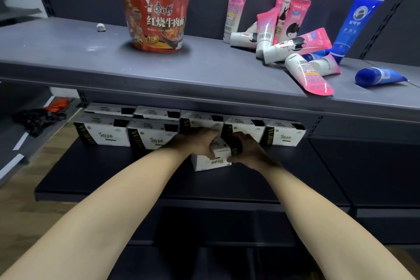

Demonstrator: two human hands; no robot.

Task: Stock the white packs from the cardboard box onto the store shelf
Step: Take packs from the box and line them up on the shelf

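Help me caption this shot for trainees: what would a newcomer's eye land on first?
Probably the big red noodle cup standing on the upper shelf, with a toppled heap of pink and blue tubes to its right. Then, on the lower shelf, the left hand and right hand gripping a white pack before the row of stocked packs.

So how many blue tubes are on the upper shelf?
3. One blue tube leans upright against the back panel, one lies flat near the shelf's right end, and a third lies mostly buried under the pink tubes. More may be hidden there.
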